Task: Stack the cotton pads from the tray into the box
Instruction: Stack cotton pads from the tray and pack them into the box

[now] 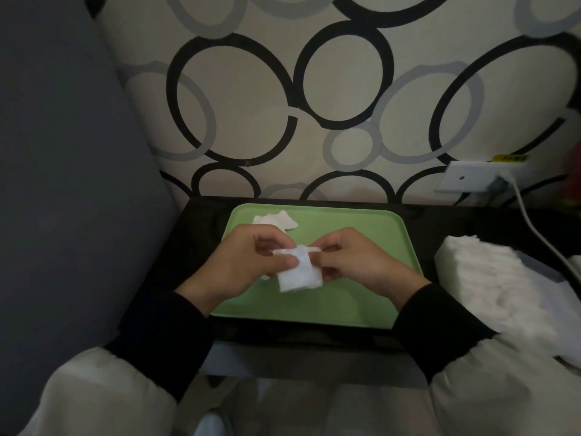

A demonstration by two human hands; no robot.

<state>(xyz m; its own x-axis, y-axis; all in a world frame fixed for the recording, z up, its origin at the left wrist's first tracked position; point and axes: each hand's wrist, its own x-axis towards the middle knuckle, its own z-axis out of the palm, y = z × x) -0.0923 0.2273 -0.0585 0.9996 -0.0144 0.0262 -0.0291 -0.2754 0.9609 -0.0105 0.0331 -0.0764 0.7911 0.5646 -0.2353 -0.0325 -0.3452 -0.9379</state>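
A green tray (361, 228) lies on a dark table. Above its middle, my left hand (248, 262) and my right hand (355, 262) both pinch white cotton pads (300, 275): one pad hangs down between them and a thin pad edge runs across the fingertips. A few loose cotton pads (276, 220) lie at the tray's far left corner. To the right of the tray stands the box (559, 297), with a tall stack of white pads (490, 272) in it.
The dark table (204, 215) stands against a wall with ring-patterned paper. A white wall socket (468, 180) with a white cable (534, 228) sits at the right, the cable running past the box. A grey cushion fills the left.
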